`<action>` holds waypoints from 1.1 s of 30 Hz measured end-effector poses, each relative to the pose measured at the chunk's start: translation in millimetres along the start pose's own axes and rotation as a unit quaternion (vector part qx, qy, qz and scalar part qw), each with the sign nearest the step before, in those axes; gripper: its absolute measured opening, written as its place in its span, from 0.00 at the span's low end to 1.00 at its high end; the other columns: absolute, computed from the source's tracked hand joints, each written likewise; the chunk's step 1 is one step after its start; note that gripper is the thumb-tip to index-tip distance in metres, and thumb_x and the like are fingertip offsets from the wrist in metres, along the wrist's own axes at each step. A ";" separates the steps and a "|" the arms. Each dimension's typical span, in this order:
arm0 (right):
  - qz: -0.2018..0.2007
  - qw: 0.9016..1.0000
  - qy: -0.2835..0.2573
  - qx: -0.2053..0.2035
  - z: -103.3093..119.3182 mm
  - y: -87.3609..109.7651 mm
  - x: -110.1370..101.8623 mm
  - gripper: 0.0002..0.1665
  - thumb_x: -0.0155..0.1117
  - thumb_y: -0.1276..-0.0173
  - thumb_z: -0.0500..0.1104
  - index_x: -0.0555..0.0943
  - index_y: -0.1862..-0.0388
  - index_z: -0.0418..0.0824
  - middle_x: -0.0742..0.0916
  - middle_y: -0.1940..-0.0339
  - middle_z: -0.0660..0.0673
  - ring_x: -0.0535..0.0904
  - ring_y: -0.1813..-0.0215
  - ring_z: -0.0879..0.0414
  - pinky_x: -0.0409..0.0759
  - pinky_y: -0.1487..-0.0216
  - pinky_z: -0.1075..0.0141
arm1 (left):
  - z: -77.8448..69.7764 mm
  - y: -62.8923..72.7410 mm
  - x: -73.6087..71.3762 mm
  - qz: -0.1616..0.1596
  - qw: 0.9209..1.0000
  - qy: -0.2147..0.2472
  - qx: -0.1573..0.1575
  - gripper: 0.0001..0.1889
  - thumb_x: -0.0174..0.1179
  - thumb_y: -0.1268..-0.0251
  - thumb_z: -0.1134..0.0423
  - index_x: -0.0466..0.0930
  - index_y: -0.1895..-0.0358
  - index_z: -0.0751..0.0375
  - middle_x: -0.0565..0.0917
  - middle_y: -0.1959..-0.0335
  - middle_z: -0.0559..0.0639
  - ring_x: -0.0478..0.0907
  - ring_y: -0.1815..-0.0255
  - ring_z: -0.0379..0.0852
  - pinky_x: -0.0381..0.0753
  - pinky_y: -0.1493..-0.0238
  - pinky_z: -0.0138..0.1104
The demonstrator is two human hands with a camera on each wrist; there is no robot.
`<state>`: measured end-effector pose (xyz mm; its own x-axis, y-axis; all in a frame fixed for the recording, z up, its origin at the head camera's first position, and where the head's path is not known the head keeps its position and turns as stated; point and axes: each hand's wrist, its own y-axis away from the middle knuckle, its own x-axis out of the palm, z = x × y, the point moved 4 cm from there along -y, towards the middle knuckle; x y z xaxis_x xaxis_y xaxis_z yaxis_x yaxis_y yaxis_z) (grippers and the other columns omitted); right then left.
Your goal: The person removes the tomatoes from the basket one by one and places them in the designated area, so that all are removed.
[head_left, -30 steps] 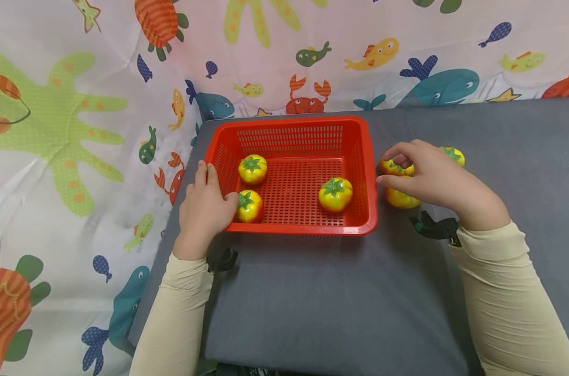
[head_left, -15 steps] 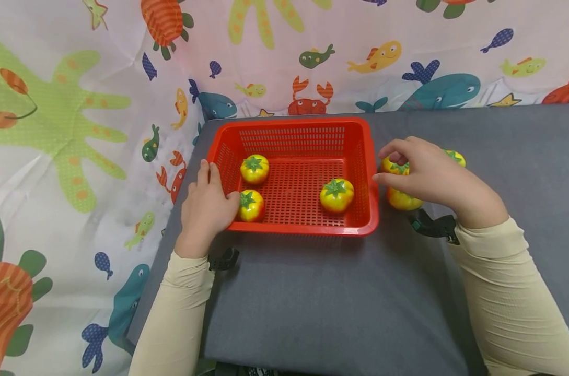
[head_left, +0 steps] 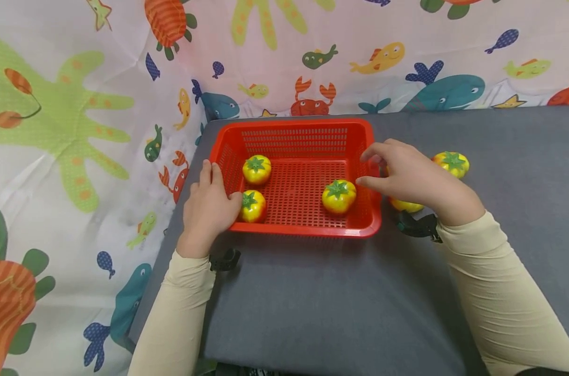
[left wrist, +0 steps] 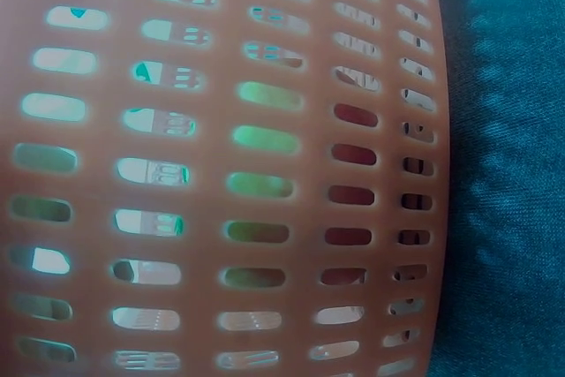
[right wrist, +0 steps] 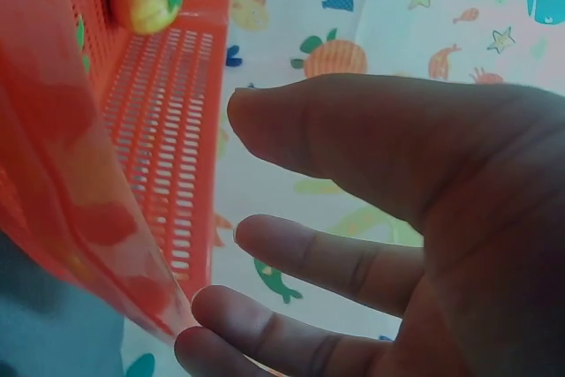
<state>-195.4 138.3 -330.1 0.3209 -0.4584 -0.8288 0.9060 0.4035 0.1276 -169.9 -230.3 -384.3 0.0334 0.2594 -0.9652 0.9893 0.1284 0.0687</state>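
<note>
A red perforated plastic basket holds three shiny yellow-red tomatoes with green star-shaped tops: one at back left, one at front left, one toward the right. My left hand rests across the basket's left rim, fingers straight, thumb over the inside. Over the right rim is my right hand, thumb and fingers apart with nothing between them. In the right wrist view its lower fingertips are close to the rim; contact is unclear. The left wrist view shows only the basket's slotted wall and cloth.
Right of the basket, more tomatoes lie on the grey cloth-covered table: one beyond my right wrist, one partly under the hand, another mostly hidden. A curtain printed with sea animals stands behind and at left.
My right hand has shifted left, from above the loose tomatoes to over the basket's right rim. My left hand stays on the left rim. The tomatoes have not visibly moved.
</note>
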 end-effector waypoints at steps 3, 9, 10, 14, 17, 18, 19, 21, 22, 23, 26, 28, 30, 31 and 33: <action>-0.002 1.000 0.002 -0.001 2.2 -2.4 1.6 0.31 0.75 0.34 0.51 0.80 0.37 0.36 0.83 0.48 0.37 0.79 0.47 0.41 0.87 0.52 0.47 | -0.7 -1.1 -0.2 0.001 1.000 0.001 0.002 0.50 0.58 0.32 0.46 0.45 0.14 0.63 0.45 0.12 0.61 0.66 0.31 0.69 0.82 0.45 0.63; 0.003 1.000 -0.002 -0.009 7.9 -7.4 3.2 0.29 0.74 0.33 0.50 0.80 0.39 0.37 0.84 0.47 0.37 0.79 0.46 0.41 0.87 0.53 0.47 | 0.3 -1.1 -0.5 0.000 1.000 0.002 -0.001 0.50 0.59 0.32 0.47 0.45 0.14 0.63 0.45 0.12 0.61 0.66 0.31 0.69 0.82 0.45 0.63; 0.005 1.000 -0.004 -0.012 8.8 -8.3 3.7 0.29 0.74 0.33 0.50 0.80 0.39 0.37 0.84 0.47 0.36 0.79 0.45 0.41 0.87 0.52 0.47 | 0.6 -1.1 -0.4 0.000 1.000 0.002 -0.001 0.49 0.59 0.32 0.47 0.45 0.14 0.63 0.45 0.12 0.61 0.67 0.31 0.69 0.82 0.45 0.63; 0.014 1.000 -0.010 -0.020 11.8 -11.6 5.6 0.29 0.74 0.33 0.50 0.80 0.39 0.37 0.84 0.43 0.36 0.79 0.41 0.40 0.86 0.48 0.44 | 0.6 -0.6 -0.4 0.001 1.000 0.002 -0.001 0.49 0.59 0.32 0.47 0.46 0.14 0.63 0.45 0.12 0.61 0.67 0.31 0.69 0.82 0.45 0.63; 0.017 1.000 -0.009 -0.024 13.8 -14.1 6.9 0.29 0.75 0.33 0.51 0.80 0.39 0.37 0.85 0.42 0.36 0.78 0.39 0.39 0.84 0.44 0.42 | 0.0 -0.6 -0.5 0.001 1.000 0.002 0.000 0.49 0.59 0.32 0.47 0.46 0.14 0.63 0.45 0.13 0.62 0.67 0.32 0.69 0.83 0.46 0.63; 0.018 0.999 -0.008 -0.026 14.5 -14.9 7.3 0.30 0.75 0.33 0.51 0.80 0.38 0.37 0.85 0.41 0.36 0.78 0.39 0.39 0.83 0.43 0.41 | -0.1 -0.7 -0.4 0.001 1.000 0.001 0.000 0.49 0.59 0.32 0.47 0.46 0.14 0.63 0.45 0.13 0.62 0.68 0.32 0.68 0.83 0.46 0.63; 0.018 0.999 -0.007 -0.027 15.2 -15.7 7.7 0.30 0.75 0.33 0.52 0.80 0.38 0.37 0.84 0.41 0.36 0.78 0.38 0.39 0.82 0.42 0.40 | -0.2 -0.8 -0.3 0.001 1.000 0.000 0.000 0.49 0.59 0.32 0.47 0.46 0.14 0.63 0.46 0.13 0.62 0.68 0.33 0.68 0.83 0.47 0.63; 0.018 0.999 -0.008 -0.031 16.8 -17.4 8.3 0.31 0.74 0.33 0.52 0.80 0.37 0.37 0.84 0.39 0.35 0.77 0.37 0.38 0.81 0.40 0.39 | -0.4 -0.9 -0.1 0.000 1.000 0.001 -0.002 0.50 0.59 0.32 0.47 0.46 0.14 0.63 0.46 0.13 0.62 0.68 0.33 0.68 0.83 0.47 0.62; 0.020 0.999 -0.010 -0.032 17.8 -18.2 8.7 0.32 0.74 0.32 0.52 0.79 0.37 0.37 0.84 0.39 0.35 0.77 0.37 0.38 0.80 0.39 0.39 | -0.2 -1.0 0.1 0.000 1.000 0.001 -0.003 0.50 0.59 0.32 0.47 0.46 0.14 0.63 0.46 0.13 0.62 0.68 0.33 0.68 0.83 0.47 0.62; 0.021 0.999 -0.011 -0.033 18.6 -18.9 9.1 0.32 0.74 0.32 0.52 0.79 0.36 0.37 0.84 0.39 0.35 0.77 0.36 0.38 0.80 0.39 0.39 | -0.2 -1.0 0.2 0.000 1.000 0.000 -0.003 0.50 0.59 0.32 0.47 0.46 0.14 0.63 0.46 0.13 0.62 0.68 0.33 0.68 0.83 0.47 0.62; 0.027 0.999 -0.014 -0.034 21.2 -21.7 11.1 0.32 0.75 0.32 0.52 0.79 0.36 0.37 0.84 0.38 0.36 0.77 0.36 0.39 0.80 0.38 0.39 | -0.4 -0.8 0.3 -0.001 1.000 -0.001 -0.003 0.49 0.59 0.32 0.47 0.46 0.14 0.63 0.46 0.13 0.62 0.68 0.33 0.68 0.83 0.47 0.62; 0.031 0.999 -0.015 -0.034 23.0 -23.9 12.7 0.32 0.75 0.33 0.51 0.79 0.36 0.38 0.84 0.39 0.36 0.78 0.37 0.39 0.80 0.38 0.40 | -0.6 -0.6 0.4 -0.001 1.000 -0.004 -0.003 0.49 0.58 0.31 0.47 0.46 0.14 0.63 0.46 0.13 0.62 0.68 0.33 0.68 0.83 0.47 0.62; 0.036 0.999 -0.014 -0.034 24.4 -26.1 14.1 0.32 0.75 0.33 0.51 0.79 0.36 0.38 0.84 0.39 0.36 0.78 0.38 0.39 0.81 0.39 0.41 | -0.6 -0.7 0.3 -0.002 1.000 -0.004 -0.003 0.49 0.58 0.31 0.47 0.47 0.14 0.63 0.46 0.13 0.61 0.68 0.33 0.68 0.83 0.47 0.62; 0.039 0.999 -0.013 -0.035 25.2 -27.3 14.6 0.32 0.75 0.33 0.50 0.79 0.35 0.38 0.84 0.39 0.36 0.78 0.38 0.39 0.81 0.40 0.41 | -0.4 -0.7 0.4 -0.001 1.000 -0.004 -0.003 0.49 0.58 0.31 0.47 0.47 0.14 0.63 0.46 0.13 0.61 0.68 0.33 0.68 0.83 0.47 0.62; 0.046 0.998 -0.014 -0.034 26.9 -29.7 15.2 0.32 0.75 0.33 0.50 0.79 0.35 0.38 0.85 0.39 0.35 0.79 0.37 0.38 0.82 0.40 0.41 | -0.1 -0.9 0.1 -0.002 1.000 -0.005 -0.003 0.49 0.58 0.32 0.46 0.47 0.14 0.63 0.46 0.13 0.61 0.68 0.33 0.68 0.83 0.48 0.62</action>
<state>-210.0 98.1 -331.8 0.4097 -0.4393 -0.7995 0.8523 0.4966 0.1640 -170.7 -230.2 -384.4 0.0304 0.2501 -0.9677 0.9885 0.1362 0.0662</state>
